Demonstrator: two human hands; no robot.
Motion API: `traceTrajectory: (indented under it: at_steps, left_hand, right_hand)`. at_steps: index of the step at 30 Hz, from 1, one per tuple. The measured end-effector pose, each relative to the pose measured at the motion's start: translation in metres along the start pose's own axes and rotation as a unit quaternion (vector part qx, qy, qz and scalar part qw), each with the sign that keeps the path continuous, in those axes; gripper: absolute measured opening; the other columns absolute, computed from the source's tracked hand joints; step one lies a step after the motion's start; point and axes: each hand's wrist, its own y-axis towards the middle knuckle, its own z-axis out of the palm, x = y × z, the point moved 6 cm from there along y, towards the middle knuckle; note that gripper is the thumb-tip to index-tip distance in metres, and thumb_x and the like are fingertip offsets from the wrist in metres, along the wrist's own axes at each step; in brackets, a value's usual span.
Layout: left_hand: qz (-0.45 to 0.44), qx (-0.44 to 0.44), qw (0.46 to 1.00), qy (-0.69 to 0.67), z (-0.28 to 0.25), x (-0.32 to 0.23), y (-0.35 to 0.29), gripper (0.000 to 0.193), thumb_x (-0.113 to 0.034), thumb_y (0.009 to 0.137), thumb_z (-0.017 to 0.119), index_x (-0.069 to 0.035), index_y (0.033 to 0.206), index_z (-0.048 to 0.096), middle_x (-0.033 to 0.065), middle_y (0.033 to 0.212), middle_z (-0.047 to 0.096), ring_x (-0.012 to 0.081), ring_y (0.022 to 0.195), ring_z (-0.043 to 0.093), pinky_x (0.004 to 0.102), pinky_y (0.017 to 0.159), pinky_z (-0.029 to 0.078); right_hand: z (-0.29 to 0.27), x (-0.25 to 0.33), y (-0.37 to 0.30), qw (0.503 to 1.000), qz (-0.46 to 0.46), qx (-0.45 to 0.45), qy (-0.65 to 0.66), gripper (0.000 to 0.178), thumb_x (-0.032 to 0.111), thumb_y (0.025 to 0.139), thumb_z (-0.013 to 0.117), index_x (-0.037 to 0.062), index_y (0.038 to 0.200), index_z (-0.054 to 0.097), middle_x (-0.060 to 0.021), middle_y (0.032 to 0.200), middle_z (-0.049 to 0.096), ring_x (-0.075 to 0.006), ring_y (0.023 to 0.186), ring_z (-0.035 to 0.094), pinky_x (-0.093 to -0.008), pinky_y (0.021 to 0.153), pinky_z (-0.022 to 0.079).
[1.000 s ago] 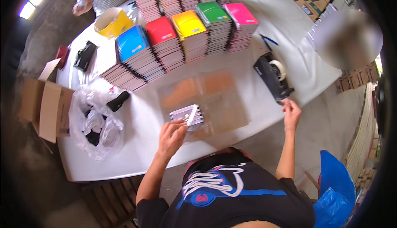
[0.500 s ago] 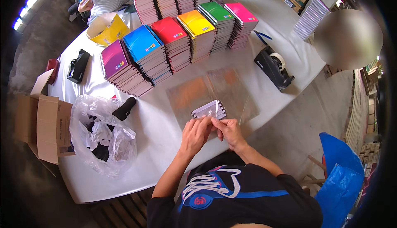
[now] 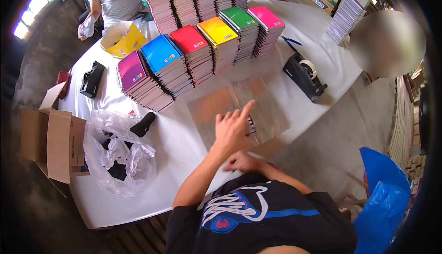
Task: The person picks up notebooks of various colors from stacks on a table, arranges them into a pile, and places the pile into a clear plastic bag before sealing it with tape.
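Note:
My left hand is over a clear plastic sheet on the table, its fingers apart and the index finger stretched out. Under it, mostly hidden, lies a small white thing with black bars, like the bound edge of a spiral notebook. My right hand is close to my body at the table's near edge, fingers curled; whether anything is in them is hidden. Beyond the sheet stand stacks of spiral notebooks: purple, blue, red, yellow, green and pink.
A black tape dispenser stands right, near blue-handled pliers; another dispenser is left. A plastic bag, black object, open carton and yellow container occupy the left. Another person stands far left.
My hands were together over the small white thing, fingertips pinched. The left has spread its fingers and reached forward; the right has drawn back toward my body. The other person's arm has moved left.

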Motion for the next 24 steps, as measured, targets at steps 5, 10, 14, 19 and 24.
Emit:
traceTrajectory:
  at_steps: [5,10,14,19,24]
  left_hand:
    - [0.024,-0.094,0.873,-0.478,-0.008,0.062,-0.057,0.091,-0.004,0.06,0.08,-0.009,0.137,0.033,0.0119,0.114,0.058,0.0292,0.116,0.052,0.0448,0.097,0.041]
    - [-0.113,-0.168,0.937,-0.284,0.058,0.077,-0.096,0.082,-0.007,0.06,0.08,-0.001,0.129,0.038,0.0177,0.123,0.05,0.0342,0.12,0.046,0.0421,0.104,0.034]
    - [-0.073,-0.271,0.904,-0.324,0.06,0.063,-0.093,0.088,-0.015,0.056,0.085,-0.002,0.13,0.038,0.0189,0.128,0.047,0.0352,0.124,0.042,0.0438,0.103,0.034]
    - [0.041,-0.312,0.947,-0.064,-0.029,0.017,-0.1,0.045,-0.028,0.05,0.086,-0.01,0.085,0.065,0.0108,0.123,0.052,0.0318,0.127,0.04,0.0579,0.104,0.027]
    - [0.131,-0.353,0.926,-0.023,-0.062,0.001,-0.098,0.041,-0.041,0.053,0.081,-0.007,0.067,0.062,0.0097,0.11,0.057,0.0296,0.118,0.047,0.0543,0.102,0.032]
  right_hand:
    - [-0.03,0.003,-0.007,0.923,-0.236,0.01,0.303,0.072,0.027,0.076,0.075,0.0099,0.136,0.038,-0.0105,0.126,0.048,-0.0173,0.121,0.043,-0.0305,0.094,0.042]
    - [-0.091,0.058,-0.022,0.945,-0.29,-0.069,0.132,0.103,0.018,0.058,0.087,0.01,0.142,0.027,-0.0104,0.137,0.041,-0.0213,0.128,0.039,-0.0349,0.104,0.036]
    - [-0.094,0.078,-0.027,0.932,-0.348,-0.1,0.029,0.1,0.019,0.054,0.089,0.0139,0.138,0.034,-0.0132,0.139,0.04,-0.0253,0.13,0.036,-0.0402,0.106,0.032]
    - [-0.107,0.138,-0.067,0.846,-0.477,-0.093,-0.218,0.064,0.021,0.06,0.085,0.0146,0.117,0.056,-0.0139,0.143,0.035,-0.029,0.136,0.024,-0.0457,0.11,0.02]
    - [-0.11,0.161,-0.076,0.865,-0.438,-0.088,-0.228,0.053,0.029,0.062,0.083,0.0129,0.108,0.063,-0.0107,0.145,0.033,-0.0308,0.134,0.028,-0.0464,0.109,0.023]
